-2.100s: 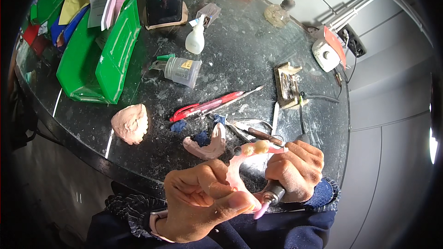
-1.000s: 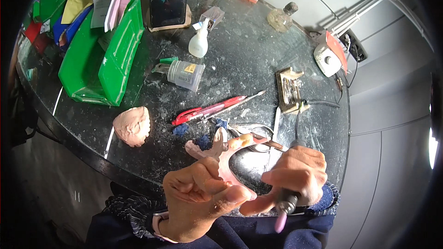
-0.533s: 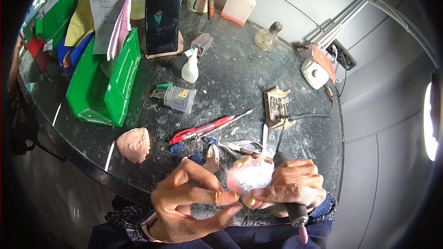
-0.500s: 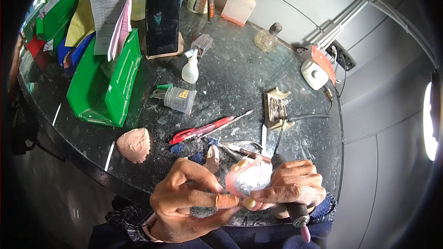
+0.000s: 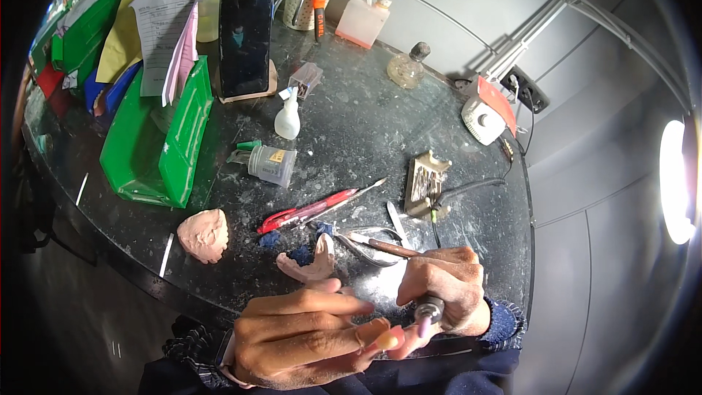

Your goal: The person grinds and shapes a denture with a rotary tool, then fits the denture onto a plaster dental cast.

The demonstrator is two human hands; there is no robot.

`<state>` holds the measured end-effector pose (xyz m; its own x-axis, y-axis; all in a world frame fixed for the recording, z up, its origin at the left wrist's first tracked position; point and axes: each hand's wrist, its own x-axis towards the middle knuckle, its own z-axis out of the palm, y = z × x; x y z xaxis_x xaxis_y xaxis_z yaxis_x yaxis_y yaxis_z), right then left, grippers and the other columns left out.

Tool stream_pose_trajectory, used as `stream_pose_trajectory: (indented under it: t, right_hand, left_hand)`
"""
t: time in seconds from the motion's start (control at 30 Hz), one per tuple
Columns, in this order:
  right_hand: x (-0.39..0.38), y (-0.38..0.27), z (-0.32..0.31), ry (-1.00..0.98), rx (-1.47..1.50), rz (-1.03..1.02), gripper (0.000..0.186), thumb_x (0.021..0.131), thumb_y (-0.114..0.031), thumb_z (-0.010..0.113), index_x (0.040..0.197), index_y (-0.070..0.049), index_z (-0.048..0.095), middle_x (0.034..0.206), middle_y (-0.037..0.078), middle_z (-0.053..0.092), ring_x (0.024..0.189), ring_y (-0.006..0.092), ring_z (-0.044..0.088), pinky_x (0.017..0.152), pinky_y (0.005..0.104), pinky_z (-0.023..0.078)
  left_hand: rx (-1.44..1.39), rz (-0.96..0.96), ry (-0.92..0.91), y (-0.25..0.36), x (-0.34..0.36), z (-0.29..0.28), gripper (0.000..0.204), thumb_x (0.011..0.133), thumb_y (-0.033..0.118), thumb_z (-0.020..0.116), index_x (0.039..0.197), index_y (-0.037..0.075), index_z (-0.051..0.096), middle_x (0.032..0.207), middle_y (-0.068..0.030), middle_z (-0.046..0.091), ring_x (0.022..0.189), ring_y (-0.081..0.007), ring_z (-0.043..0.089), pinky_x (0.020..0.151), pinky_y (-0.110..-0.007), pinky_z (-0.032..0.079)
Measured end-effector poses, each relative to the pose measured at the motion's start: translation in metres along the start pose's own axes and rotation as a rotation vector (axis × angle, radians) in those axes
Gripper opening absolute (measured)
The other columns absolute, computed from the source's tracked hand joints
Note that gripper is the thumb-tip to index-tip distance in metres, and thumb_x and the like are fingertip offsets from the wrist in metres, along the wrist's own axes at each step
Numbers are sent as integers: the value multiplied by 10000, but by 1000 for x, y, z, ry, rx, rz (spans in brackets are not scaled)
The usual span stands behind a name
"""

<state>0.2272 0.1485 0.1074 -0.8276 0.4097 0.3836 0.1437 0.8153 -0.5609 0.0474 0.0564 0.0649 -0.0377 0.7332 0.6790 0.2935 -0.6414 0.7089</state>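
My left hand (image 5: pixel 311 333) is closed around a small denture (image 5: pixel 389 338), pink with yellowish teeth; most of it is hidden by the fingers. In my right hand (image 5: pixel 447 281) is a dark rotary handpiece (image 5: pixel 430 307), gripped in the fist. Its pinkish-purple grinding bit (image 5: pixel 424 327) points down beside the denture, but whether they touch I cannot tell. Just beyond my left fingers lies a pale horseshoe-shaped cast (image 5: pixel 311 267). A pink plaster cast (image 5: pixel 203 235) sits farther left.
Past my hands lie a red pen (image 5: pixel 311 210), pliers (image 5: pixel 358 249) and a bur stand (image 5: pixel 426 186). A clear cup (image 5: pixel 272 166), white dropper bottle (image 5: pixel 288 118), phone (image 5: pixel 245 44) and green bin (image 5: pixel 157 146) stand farther back. A control box (image 5: pixel 482 118) is at right.
The handpiece has turned, bringing its bit from near my body to the denture. My left hand has rolled over, covering more of the denture. The view has shifted slightly.
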Motion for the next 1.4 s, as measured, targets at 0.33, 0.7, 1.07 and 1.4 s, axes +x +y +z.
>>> stream_pose_trajectory:
  t: [0.33, 0.7, 1.07, 1.4]
  right_hand:
    - [1, -3, 1, -8, -106, -7, 503, 623, -536, 733, 652, -107, 472, 531, 4, 449, 470, 183, 552, 652, 373, 552]
    - [0, 2, 5, 43, -137, -88, 492, 663, -535, 711, 633, -105, 474, 536, 2, 448, 437, 157, 499, 497, 309, 495]
    - [2, 2, 6, 57, -211, -91, 508, 677, -552, 690, 600, -113, 445, 534, -3, 438, 423, 137, 478, 437, 265, 430]
    - [-10, 14, -7, 774, 108, 219, 596, 583, -530, 754, 746, -25, 482, 559, 24, 488, 415, 125, 470, 354, 263, 363]
  left_hand:
    - [-36, 82, -21, -8, 2, 2, 137, 697, 122, 752, 810, 68, 697, 690, -28, 668, 655, -121, 633, 567, -252, 521]
    - [-60, 73, 23, -9, 0, 6, 115, 676, 97, 745, 774, 65, 695, 650, -3, 662, 642, -97, 624, 520, -230, 507]
    - [-101, 38, 13, -10, -3, 4, 250, 671, 78, 758, 916, 66, 705, 797, 14, 689, 656, -87, 627, 571, -239, 511]
    - [-157, -130, 83, -12, 6, 5, 121, 660, 55, 769, 649, 47, 648, 635, -21, 668, 570, -93, 616, 563, -252, 528]
